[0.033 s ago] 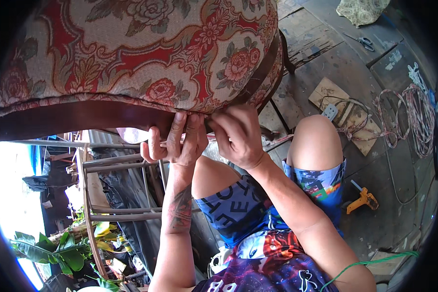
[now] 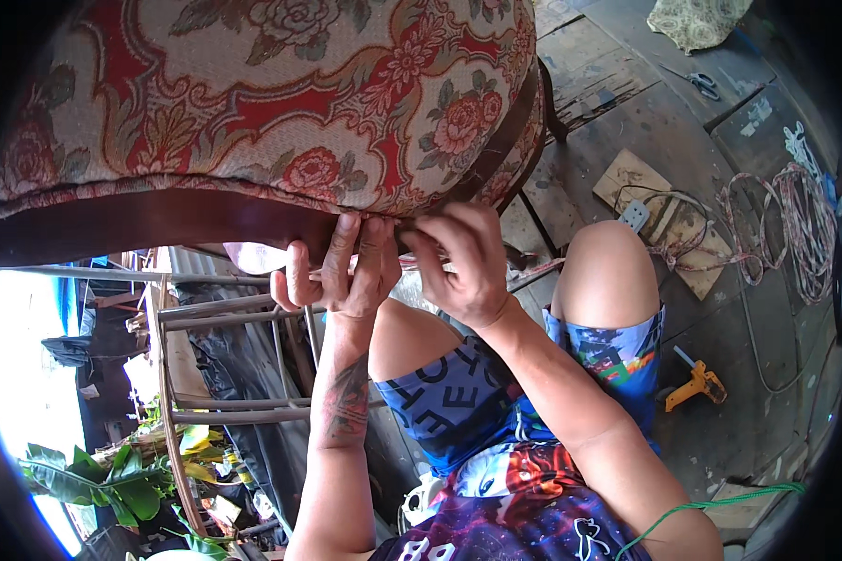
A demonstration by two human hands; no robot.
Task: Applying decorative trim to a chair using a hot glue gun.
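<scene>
A floral upholstered seat (image 2: 281, 103), cream and red with roses, fills the upper left. A twisted fabric trim (image 2: 206, 186) runs along its lower edge, above a dark brown wooden frame (image 2: 159, 222). My left hand (image 2: 351, 271) is open, its stretched fingertips pressed against the seam where trim meets wood. Close beside it, my right hand (image 2: 463, 266) has its fingers curled together at the same seam. Whatever those fingertips pinch is hidden behind them.
On the plank floor at right lie a yellow-handled tool (image 2: 697, 385), a wooden board (image 2: 688, 252) with a power socket (image 2: 634, 216), a coiled braided cord (image 2: 809, 234) and scissors (image 2: 704, 84). A slatted wooden frame (image 2: 225, 313) and plants (image 2: 112, 481) are at left.
My right hand has shifted very slightly, its fingers a little higher along the seam. My left hand and the seat keep their places.
</scene>
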